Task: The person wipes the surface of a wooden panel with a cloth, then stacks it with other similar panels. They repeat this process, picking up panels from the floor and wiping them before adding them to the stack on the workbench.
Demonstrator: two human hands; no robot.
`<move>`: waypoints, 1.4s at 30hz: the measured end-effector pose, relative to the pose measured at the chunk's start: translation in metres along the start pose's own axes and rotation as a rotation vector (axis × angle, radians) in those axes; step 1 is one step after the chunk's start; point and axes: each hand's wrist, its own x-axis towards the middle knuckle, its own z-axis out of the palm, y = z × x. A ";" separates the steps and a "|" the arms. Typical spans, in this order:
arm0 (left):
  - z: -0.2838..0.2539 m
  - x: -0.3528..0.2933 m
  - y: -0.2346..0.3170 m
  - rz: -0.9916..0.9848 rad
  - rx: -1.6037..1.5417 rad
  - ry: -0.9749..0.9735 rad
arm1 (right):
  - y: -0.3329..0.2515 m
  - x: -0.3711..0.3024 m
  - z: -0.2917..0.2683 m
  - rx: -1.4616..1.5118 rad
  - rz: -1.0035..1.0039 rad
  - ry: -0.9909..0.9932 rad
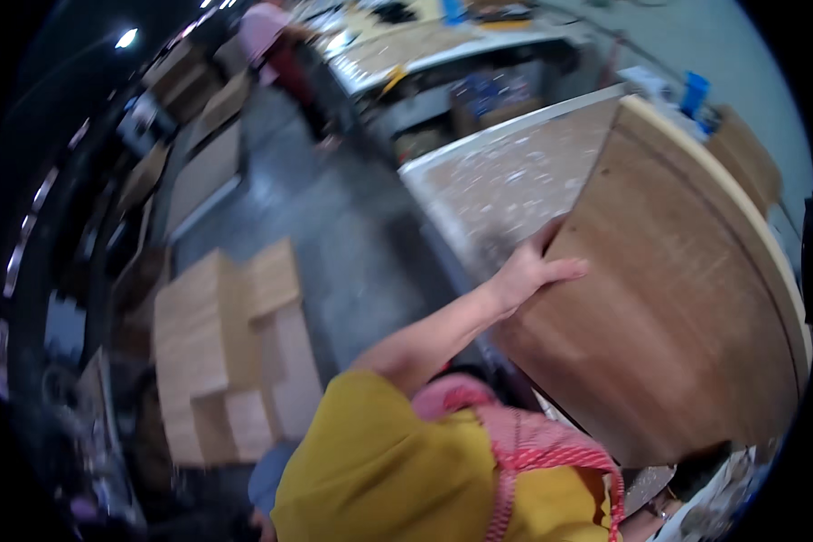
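Observation:
A large brown wooden panel (pixel 668 298) stands tilted at the right, with a pale wood strip along its far edge. My left hand (pixel 535 273) grips its left edge, thumb on the near face and fingers out of sight behind. Beyond that hand lies a worktable (pixel 524 167) with a scuffed, white-flecked top. My right hand (pixel 667 508) is low at the right, by the panel's bottom edge. Only its wrist area shows, and its fingers are hidden, so I cannot tell whether it holds the panel.
Pale wooden box-like pieces (pixel 235 352) stand on the grey floor (pixel 343 262) at my left. More boards (pixel 206 181) lie farther back. Another person (pixel 280 54) stands by a cluttered far table (pixel 406 59). A cardboard box (pixel 745 158) and a blue object (pixel 695 92) are behind the panel.

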 end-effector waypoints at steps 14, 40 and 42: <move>-0.249 -0.206 0.073 -0.129 -0.074 0.684 | -0.279 -0.116 0.324 0.799 0.522 -1.076; -0.669 -0.333 0.213 -0.103 -0.257 1.553 | -0.679 -0.550 0.842 0.605 0.211 -1.987; -0.709 -0.352 0.196 -0.072 -0.333 1.537 | -0.688 -0.593 0.874 0.522 0.183 -2.010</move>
